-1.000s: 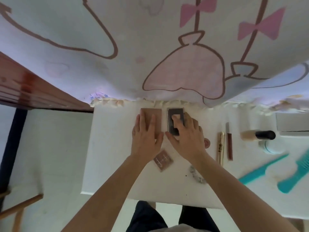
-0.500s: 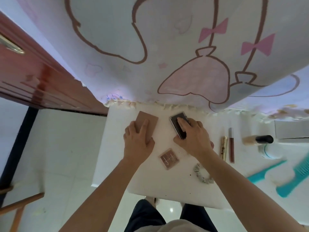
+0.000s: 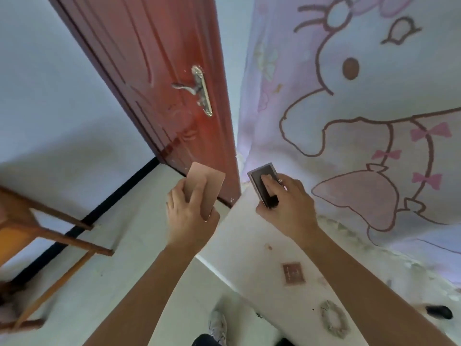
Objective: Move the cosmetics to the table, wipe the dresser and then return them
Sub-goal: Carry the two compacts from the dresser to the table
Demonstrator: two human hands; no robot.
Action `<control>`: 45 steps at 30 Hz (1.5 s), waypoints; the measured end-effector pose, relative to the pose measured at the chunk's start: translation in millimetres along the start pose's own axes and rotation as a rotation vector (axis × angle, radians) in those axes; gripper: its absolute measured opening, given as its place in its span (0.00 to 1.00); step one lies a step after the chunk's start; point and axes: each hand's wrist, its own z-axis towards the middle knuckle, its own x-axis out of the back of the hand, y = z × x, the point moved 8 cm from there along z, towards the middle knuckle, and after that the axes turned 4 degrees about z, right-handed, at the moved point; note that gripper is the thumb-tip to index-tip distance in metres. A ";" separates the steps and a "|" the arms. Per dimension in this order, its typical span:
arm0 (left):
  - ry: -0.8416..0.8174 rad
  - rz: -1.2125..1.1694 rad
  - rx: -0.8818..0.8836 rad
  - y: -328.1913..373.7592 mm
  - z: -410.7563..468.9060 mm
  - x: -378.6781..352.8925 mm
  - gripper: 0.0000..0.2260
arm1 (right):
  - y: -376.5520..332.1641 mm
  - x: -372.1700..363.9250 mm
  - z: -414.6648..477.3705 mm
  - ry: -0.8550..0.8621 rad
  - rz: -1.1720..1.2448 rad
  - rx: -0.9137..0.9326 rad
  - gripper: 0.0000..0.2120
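No legible text, label, brand or number anywhere.

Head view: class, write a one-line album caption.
The left grip holds a pink case, the right grip a dark case, near the dresser.

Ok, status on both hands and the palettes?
Left hand holds pink palette, clear of dresser. Right hand holds dark compact above dresser. Square palette, scrunchie lie on dresser. No obstruction seen.
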 end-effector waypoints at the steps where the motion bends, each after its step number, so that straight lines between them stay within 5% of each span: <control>1: 0.035 0.003 0.028 -13.7 -4.4 18.4 0.30 | -21.6 -2.0 5.6 -0.004 -0.001 0.041 0.30; 16: 0.383 0.186 0.421 -354.7 -168.0 292.5 0.31 | -475.0 -130.1 -19.0 -0.032 0.288 0.520 0.31; 26: 0.464 0.287 0.737 -551.9 -241.7 370.2 0.31 | -690.1 -245.3 -36.4 -0.173 0.356 0.774 0.30; 45: 0.452 0.257 0.923 -927.7 -113.4 436.7 0.33 | -1022.0 -514.8 130.3 -0.356 0.496 0.831 0.31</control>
